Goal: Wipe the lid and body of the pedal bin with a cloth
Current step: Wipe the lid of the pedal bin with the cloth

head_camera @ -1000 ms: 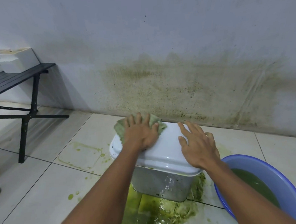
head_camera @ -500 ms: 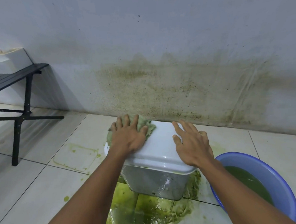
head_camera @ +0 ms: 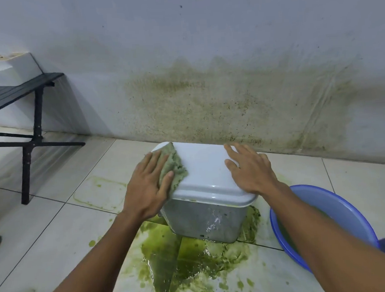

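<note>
A pedal bin stands on the tiled floor, with a glossy white lid point(head_camera: 205, 167) and a dull grey body point(head_camera: 204, 221). A green-stained cloth point(head_camera: 173, 167) lies over the lid's left edge. My left hand point(head_camera: 148, 188) presses flat on the cloth at the lid's left side, fingers straight and spread. My right hand point(head_camera: 249, 168) rests flat on the right part of the lid, fingers straight. The pedal is hidden from view.
A green slimy puddle point(head_camera: 181, 258) spreads on the floor in front of the bin. A blue basin point(head_camera: 337, 207) of green water sits right of the bin. A black bench point(head_camera: 17, 92) with white boxes stands at the left. The stained wall point(head_camera: 206, 96) is close behind.
My left hand has slid the cloth from the lid's far left corner down along its left edge toward me. My right hand stays flat on the lid.
</note>
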Action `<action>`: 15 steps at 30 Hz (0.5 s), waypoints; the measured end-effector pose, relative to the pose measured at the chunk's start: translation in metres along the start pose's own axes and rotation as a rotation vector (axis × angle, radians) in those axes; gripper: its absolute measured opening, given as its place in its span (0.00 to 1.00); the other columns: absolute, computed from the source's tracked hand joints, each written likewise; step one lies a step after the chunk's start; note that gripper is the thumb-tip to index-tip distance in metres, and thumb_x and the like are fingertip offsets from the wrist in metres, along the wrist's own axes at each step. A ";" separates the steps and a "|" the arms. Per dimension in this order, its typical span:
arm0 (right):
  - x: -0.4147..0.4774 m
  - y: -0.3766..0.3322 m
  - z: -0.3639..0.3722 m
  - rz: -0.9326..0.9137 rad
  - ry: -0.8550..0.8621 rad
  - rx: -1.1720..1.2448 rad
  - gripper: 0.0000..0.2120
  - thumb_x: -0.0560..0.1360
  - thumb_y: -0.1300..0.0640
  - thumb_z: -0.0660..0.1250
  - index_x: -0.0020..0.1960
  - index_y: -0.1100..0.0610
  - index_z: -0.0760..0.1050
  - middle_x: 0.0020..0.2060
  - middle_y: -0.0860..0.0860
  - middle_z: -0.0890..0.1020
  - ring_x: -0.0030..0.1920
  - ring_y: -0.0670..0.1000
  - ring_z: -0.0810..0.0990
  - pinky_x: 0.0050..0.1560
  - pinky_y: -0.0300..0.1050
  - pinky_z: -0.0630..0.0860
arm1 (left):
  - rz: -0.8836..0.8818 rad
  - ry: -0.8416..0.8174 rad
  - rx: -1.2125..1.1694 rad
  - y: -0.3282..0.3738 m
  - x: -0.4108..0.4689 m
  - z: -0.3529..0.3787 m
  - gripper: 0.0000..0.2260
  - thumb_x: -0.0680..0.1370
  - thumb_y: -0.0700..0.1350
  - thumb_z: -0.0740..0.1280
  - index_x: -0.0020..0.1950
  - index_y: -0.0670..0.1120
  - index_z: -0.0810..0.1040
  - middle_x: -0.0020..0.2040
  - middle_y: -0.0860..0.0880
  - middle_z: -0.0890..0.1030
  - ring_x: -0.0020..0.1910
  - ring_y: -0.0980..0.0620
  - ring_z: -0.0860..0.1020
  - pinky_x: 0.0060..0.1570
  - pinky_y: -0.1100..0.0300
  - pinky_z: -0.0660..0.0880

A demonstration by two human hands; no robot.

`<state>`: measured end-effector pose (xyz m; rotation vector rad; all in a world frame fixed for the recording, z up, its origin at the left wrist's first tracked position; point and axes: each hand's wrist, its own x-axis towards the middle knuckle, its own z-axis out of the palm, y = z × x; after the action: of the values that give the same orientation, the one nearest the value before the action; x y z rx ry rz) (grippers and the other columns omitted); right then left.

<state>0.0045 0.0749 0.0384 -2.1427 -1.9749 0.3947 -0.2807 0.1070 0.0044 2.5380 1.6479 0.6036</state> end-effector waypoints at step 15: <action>0.006 0.010 0.001 -0.035 0.026 0.012 0.24 0.84 0.45 0.48 0.80 0.42 0.53 0.80 0.44 0.55 0.80 0.50 0.52 0.77 0.59 0.52 | 0.330 0.443 0.182 0.040 -0.005 0.050 0.25 0.84 0.57 0.57 0.70 0.43 0.79 0.69 0.41 0.79 0.69 0.40 0.77 0.70 0.44 0.70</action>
<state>0.0138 0.0803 0.0344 -2.0922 -1.9878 0.3706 -0.2300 0.0933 -0.0327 3.0070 1.4473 1.1661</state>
